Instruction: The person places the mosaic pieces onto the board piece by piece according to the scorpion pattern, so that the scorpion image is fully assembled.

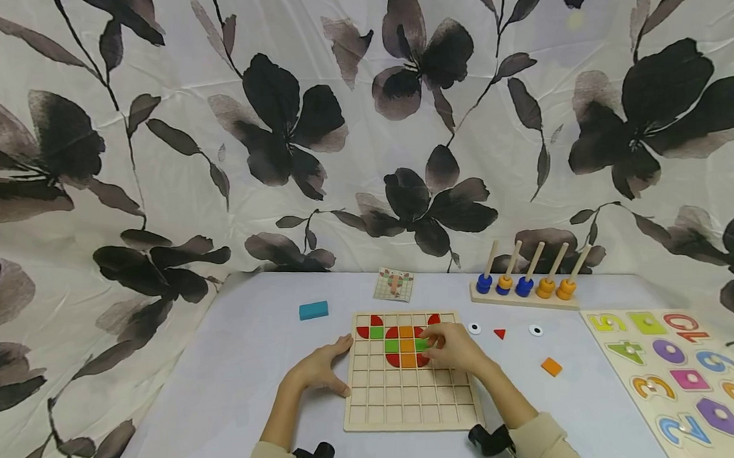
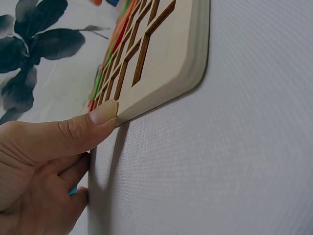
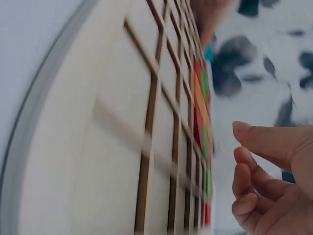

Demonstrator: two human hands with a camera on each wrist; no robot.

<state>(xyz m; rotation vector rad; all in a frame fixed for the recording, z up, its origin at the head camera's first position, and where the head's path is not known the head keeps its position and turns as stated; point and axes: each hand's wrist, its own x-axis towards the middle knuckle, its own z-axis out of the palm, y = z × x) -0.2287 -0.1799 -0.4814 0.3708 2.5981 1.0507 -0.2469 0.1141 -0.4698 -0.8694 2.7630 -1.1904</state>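
A wooden grid board lies on the table. Red quarter-round pieces, green squares and orange squares fill some of its upper cells. My left hand rests at the board's left edge with thumb and forefinger spread apart. In the left wrist view the thumb of that hand touches the board's rim. Over the upper right cells hovers my right hand, covering some of them. The right wrist view shows that hand loosely bent, no piece visible between thumb and fingers.
Right of the board lie two white discs, a red triangle and an orange square. Behind stand a pattern card, a teal block and a peg stand with rings. A number puzzle board occupies the far right.
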